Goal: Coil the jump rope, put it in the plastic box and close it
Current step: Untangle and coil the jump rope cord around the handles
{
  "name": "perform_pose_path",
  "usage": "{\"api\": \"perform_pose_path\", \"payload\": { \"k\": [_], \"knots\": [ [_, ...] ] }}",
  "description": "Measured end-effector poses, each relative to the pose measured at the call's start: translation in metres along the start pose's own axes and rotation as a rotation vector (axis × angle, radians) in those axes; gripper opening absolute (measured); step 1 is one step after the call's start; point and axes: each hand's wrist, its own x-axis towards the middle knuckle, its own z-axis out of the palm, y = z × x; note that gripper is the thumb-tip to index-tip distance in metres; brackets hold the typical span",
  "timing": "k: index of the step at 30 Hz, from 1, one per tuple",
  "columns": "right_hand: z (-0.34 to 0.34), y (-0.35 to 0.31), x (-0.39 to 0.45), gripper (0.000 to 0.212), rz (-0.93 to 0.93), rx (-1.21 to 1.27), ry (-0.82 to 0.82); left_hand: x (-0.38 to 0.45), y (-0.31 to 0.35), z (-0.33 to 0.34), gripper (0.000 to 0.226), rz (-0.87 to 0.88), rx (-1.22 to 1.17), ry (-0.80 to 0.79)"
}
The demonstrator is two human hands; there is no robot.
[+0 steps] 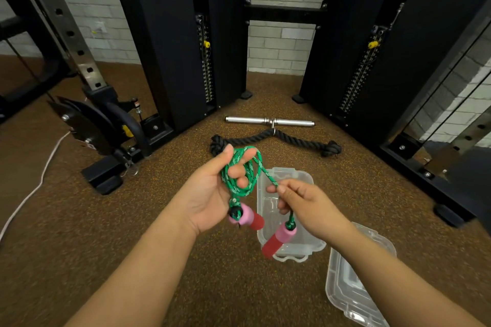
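The green jump rope (251,167) is wound in loops around the fingers of my left hand (212,194), which holds it above the floor. One pink and red handle (249,218) hangs below that palm. My right hand (303,203) pinches the free end of the rope, and the other pink and red handle (279,240) dangles under it, over the box. The clear plastic box (292,247) stands open on the floor beneath my hands. Its clear lid (350,289) lies apart on the floor at the lower right, partly under my right forearm.
A black thick rope attachment (292,138) and a chrome bar (269,121) lie on the brown speckled floor beyond the box. Black cable-machine columns (170,48) stand left and right. A rack base with a pulley (87,125) is at the left, with a white cord (34,188) trailing.
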Motion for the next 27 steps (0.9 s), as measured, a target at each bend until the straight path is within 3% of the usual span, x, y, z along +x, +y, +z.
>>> {"api": "perform_pose_path", "payload": {
  "k": [4,7,9,11,13,15,19,22,27],
  "knots": [
    [0.007,0.003,-0.007,0.028,0.036,-0.148,-0.097,0.002,0.004,-0.001,0.046,0.118,-0.073,0.045],
    [0.02,0.003,-0.017,0.026,0.004,-0.286,-0.233,0.004,0.005,-0.001,0.039,0.207,0.012,0.134],
    [0.029,-0.004,-0.024,0.021,-0.105,-0.408,-0.296,0.004,0.003,-0.004,0.047,0.192,0.209,0.201],
    [0.032,-0.013,-0.028,0.022,-0.242,-0.512,-0.293,0.004,-0.002,-0.008,0.052,0.175,0.559,0.265],
    [0.029,-0.022,-0.029,0.024,-0.341,-0.474,-0.231,0.003,-0.007,-0.012,0.057,0.168,0.905,0.306],
    [0.021,-0.028,-0.028,0.02,-0.383,-0.385,-0.137,0.002,-0.011,-0.011,0.06,0.127,1.101,0.33],
    [0.005,-0.03,-0.023,0.011,-0.369,-0.342,-0.018,-0.005,-0.014,-0.004,0.078,0.088,1.208,0.204],
    [-0.004,-0.027,-0.019,0.005,-0.341,-0.25,0.047,-0.003,-0.014,-0.004,0.077,0.115,1.255,0.125],
    [-0.004,-0.026,-0.015,0.01,-0.282,-0.039,0.018,-0.002,-0.015,0.004,0.078,-0.057,1.032,0.067]
  ]
}}
